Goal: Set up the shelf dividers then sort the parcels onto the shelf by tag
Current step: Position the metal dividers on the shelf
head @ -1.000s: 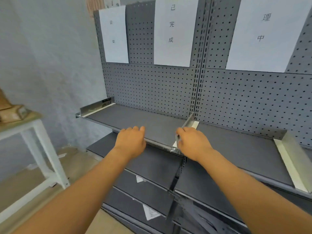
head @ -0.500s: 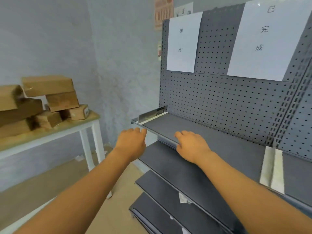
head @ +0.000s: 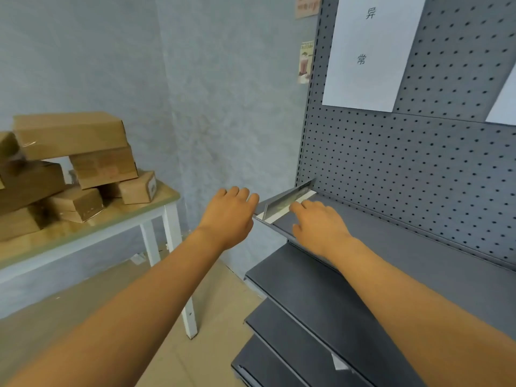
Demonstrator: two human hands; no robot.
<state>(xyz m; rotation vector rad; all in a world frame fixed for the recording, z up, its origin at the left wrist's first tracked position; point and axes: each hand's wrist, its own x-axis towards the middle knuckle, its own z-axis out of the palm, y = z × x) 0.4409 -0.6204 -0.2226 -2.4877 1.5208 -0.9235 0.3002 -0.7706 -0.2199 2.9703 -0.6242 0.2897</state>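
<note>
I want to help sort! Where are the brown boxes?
In the head view, the cardboard parcels are piled on the white-legged table at the left, against the blue wall, left of the grey shelf.

- A blue-grey textured wall (head: 117, 60) fills the background, meeting another wall face at a corner.
- Two small printed posters hang near that corner: a pinkish one (head: 306, 6) cut off by the top edge, and a taller one (head: 306, 62) showing a drink, its lettering too small to read.
- A beige floor (head: 206, 344) runs below.
- The wooden-topped surface (head: 120, 219) stands on white legs (head: 183, 275).
</note>
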